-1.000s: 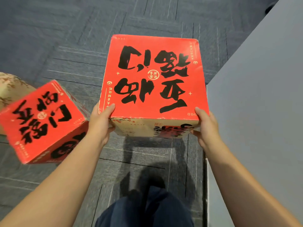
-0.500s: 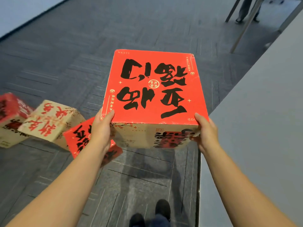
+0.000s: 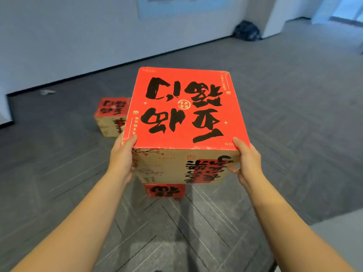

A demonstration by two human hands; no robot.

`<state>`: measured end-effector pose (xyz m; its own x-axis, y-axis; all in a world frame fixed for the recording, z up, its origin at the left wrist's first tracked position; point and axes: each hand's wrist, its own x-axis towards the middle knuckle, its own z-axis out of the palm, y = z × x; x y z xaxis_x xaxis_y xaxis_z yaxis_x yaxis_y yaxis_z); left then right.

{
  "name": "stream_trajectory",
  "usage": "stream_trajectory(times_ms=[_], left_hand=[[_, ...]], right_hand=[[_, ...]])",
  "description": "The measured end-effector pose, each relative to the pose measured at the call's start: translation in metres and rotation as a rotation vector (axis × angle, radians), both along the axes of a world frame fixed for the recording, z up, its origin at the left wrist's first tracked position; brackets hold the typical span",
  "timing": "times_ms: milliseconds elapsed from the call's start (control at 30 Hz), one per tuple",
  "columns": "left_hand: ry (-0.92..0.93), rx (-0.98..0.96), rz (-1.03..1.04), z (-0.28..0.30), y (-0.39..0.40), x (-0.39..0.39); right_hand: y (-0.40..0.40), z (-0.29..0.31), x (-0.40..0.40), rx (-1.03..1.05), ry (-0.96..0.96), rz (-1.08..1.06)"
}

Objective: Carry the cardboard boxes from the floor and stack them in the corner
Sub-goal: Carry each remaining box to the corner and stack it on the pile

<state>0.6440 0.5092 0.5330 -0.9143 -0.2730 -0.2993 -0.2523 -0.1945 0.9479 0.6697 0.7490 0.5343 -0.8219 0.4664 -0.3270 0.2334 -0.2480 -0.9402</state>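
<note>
Held box [image 3: 184, 114]: red top, clear of the carpet.
Left hand [image 3: 120, 160], right hand [image 3: 248, 161]: fingers grasping its sides (near corners).

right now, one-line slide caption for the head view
Both hands, left and right, carry a red-topped cardboard box over grey carpet.

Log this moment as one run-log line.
phase: carrying | held: red-topped cardboard box, off floor | left hand: grip on left side | right hand: grip on right side | floor: second red-topped box ahead-left
</note>
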Motion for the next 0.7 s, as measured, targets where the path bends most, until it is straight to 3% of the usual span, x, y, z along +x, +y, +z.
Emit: stream_trajectory(times_ms=[367, 700], left_hand=[[0.009, -0.002, 0.562, 0.020, -0.149, 0.130], [0.033, -0.012, 1.003, 0.032, -0.309, 0.281]], right_hand=[[-0.174, 0.009, -0.014, 0.010, 0.021, 0.580], [-0.407, 0.024, 0.057, 0.032, 0.054, 1.031]])
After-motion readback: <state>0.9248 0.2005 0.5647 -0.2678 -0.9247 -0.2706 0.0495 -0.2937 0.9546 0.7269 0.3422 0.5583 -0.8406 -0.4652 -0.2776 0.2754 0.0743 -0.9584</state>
